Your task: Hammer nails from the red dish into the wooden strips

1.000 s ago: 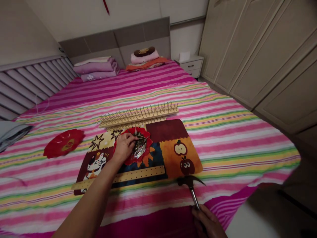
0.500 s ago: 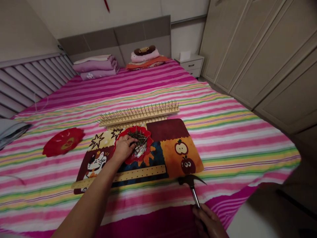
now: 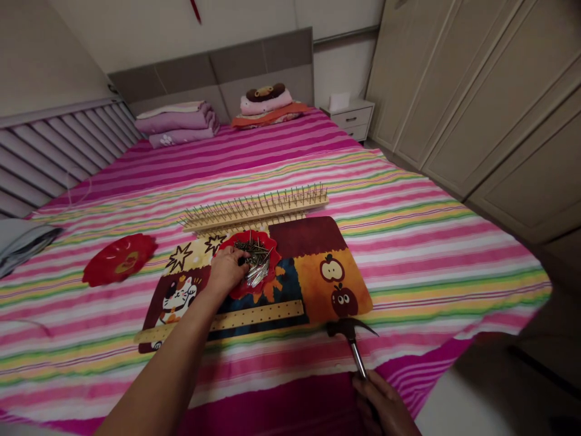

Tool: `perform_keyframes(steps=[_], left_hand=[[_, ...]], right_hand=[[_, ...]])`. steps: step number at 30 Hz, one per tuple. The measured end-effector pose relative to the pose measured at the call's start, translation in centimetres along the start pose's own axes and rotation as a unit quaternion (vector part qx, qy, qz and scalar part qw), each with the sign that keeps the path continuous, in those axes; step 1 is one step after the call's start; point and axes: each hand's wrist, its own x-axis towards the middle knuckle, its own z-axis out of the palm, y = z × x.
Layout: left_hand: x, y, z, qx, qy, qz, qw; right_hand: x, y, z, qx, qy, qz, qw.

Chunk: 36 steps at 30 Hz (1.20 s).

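Observation:
My left hand [image 3: 228, 266] reaches into a red scalloped dish [image 3: 275, 266], its bent fingers closed among a pile of metal nails [image 3: 256, 249]. Which nails are pinched is hidden. Paler, silvery nails lie at the dish's near side. My right hand [image 3: 381, 399] is wrapped around the handle of a claw hammer [image 3: 348, 330], whose dark head lies by the mat's lower right edge. In front of the dish is a flat wooden strip [image 3: 258, 313] with rows of small holes, partly covered by my left forearm. Beyond the dish, a wooden strip [image 3: 254, 215] bristles with upright nails.
A patterned mat [image 3: 299, 239] lies under the dish on the striped bedspread [image 3: 422, 254]. Another red dish [image 3: 118, 260] sits to the left. Behind the nail-filled strip is a second nailed strip, partly hidden. Folded bedding [image 3: 181, 124] rests near the headboard.
My left hand shifts very slightly within the nails. The hammer and my right hand stay nearly where they were; the view moves a little.

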Motion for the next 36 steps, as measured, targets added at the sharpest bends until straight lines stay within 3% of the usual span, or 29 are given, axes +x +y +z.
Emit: perform_keyframes(steps=[10,17,24,32,36], left_hand=[[0.6,-1.8,-1.4,0.072,0.042,0.024,0.996],[-0.6,0.1,-1.1,0.043,0.073,-0.014,0.996],[-1.7,3.1,-0.6,0.016,-0.014,-0.081,0.997],[-1.5,3.0,-0.9,-0.055,-0.094,-0.139,0.984],[-2.4,2.9,-1.3,-0.07,-0.137,-0.122,0.98]], right_hand=[[-0.1,-0.4,-0.5,0.01,-0.024,0.01,1.0],[0.7,0.0,-1.0,0.022,-0.037,0.01,0.999],[0.4,-0.2,-1.1,0.019,-0.044,0.026,0.999],[0.1,-0.4,-0.6,0.02,-0.019,0.017,0.999],[0.0,-0.6,-0.7,0.02,-0.027,0.023,0.999]])
